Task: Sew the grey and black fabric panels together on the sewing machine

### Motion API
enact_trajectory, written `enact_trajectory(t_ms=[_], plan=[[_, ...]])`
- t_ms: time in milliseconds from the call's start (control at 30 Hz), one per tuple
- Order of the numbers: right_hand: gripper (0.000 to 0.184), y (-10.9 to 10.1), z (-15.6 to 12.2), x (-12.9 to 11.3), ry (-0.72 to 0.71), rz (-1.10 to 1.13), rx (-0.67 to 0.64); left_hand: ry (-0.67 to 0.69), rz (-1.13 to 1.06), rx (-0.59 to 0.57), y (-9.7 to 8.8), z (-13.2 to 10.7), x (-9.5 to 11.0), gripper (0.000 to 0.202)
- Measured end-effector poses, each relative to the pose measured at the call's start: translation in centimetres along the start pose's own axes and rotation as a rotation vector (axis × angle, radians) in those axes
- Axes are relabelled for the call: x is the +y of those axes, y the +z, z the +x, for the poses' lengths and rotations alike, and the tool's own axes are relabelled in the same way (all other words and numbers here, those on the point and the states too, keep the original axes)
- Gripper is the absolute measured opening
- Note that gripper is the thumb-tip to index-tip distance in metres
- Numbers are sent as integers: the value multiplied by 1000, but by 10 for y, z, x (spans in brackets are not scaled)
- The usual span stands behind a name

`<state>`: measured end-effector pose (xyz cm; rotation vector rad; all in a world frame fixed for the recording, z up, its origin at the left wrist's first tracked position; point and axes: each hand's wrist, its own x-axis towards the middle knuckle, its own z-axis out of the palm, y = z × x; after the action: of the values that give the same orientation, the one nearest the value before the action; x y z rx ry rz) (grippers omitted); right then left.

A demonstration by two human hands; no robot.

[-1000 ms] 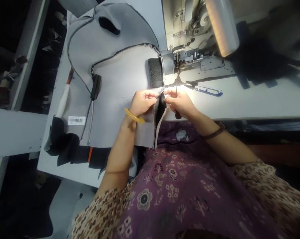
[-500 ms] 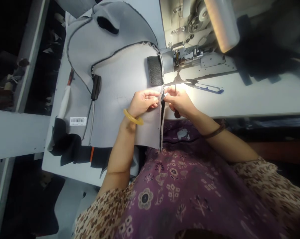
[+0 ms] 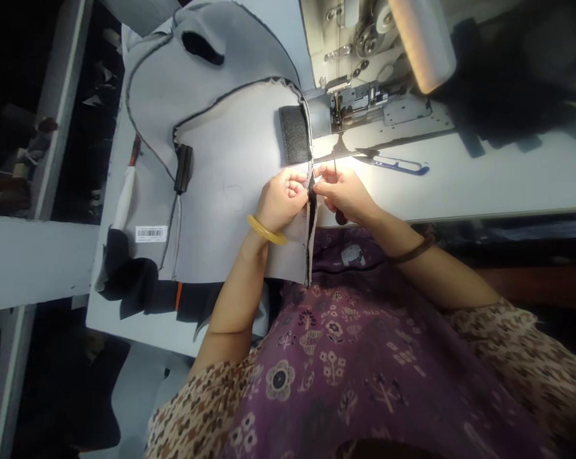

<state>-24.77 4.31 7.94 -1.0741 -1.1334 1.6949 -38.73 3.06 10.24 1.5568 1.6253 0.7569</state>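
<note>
A large grey fabric piece [image 3: 230, 210], padded-looking with dark-edged seams, lies spread over the table. My left hand [image 3: 282, 199] rests on it, closed, with thumb and fingertips pinching its right edge. Opposite, my right hand [image 3: 342, 191] is closed at the same edge, fingertips pinched beside a small white bit. A thin metal shaft [image 3: 335, 160] sticks up from the right hand, and a dark rounded handle end [image 3: 340, 218] shows below; the exact tool is hidden by the fingers. A dark textured patch [image 3: 295, 135] sits near the seam just above the hands.
A sewing machine [image 3: 359, 105] stands beyond my right hand. Blue-handled thread snips [image 3: 395, 164] lie on the white table [image 3: 498, 178]. A black clip-like piece [image 3: 183, 169] and a barcode label [image 3: 150, 234] are on the fabric's left. Black fabric strips [image 3: 129, 277] hang at the left.
My left hand has turned at the wrist and its fingers have curled closer on the edge. The right hand has hardly moved. The view has shifted slightly.
</note>
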Motion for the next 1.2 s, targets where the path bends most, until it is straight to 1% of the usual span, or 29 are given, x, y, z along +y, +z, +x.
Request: enact_trajectory(t_ms=[100,167,433,533,633,700,733,800,867,933,1000,1067,1133,1200], plan=[[15,0,0,1,-8,-13,1,-90,-149,-46,-3,0,4,20],[15,0,0,1,-18,-14,3,-131,-207,-63,-6,0,6,19],[13,1,-1,1,-28,-31,-7,-145,-349,-146,-15,2,1,20],[13,0,-1,2,-18,-53,-8,-155,-351,-154,-15,2,0,19],[17,-4,-3,3,-45,-76,54,-128,-282,-142,-14,0,0,20],[20,-9,-6,3,-119,-119,127,-94,-198,-121,-14,-2,1,22],[19,-11,-9,3,-162,-151,157,-60,-132,-92,-14,-3,2,22],[14,-14,-17,3,-222,-223,181,69,62,18,-14,-5,4,20],[6,-14,-27,3,-242,-290,157,239,287,152,-14,-6,7,18],[4,-13,-36,4,-249,-342,106,357,448,216,-14,-7,10,17],[6,-13,-42,5,-255,-374,73,400,515,220,-14,-9,12,17],[7,-17,-45,6,-253,-393,86,403,519,205,-14,-14,13,15],[7,-23,-45,6,-266,-425,148,392,490,175,-14,-22,12,13],[7,-26,-44,3,-329,-499,211,377,462,149,-14,-30,10,11]])
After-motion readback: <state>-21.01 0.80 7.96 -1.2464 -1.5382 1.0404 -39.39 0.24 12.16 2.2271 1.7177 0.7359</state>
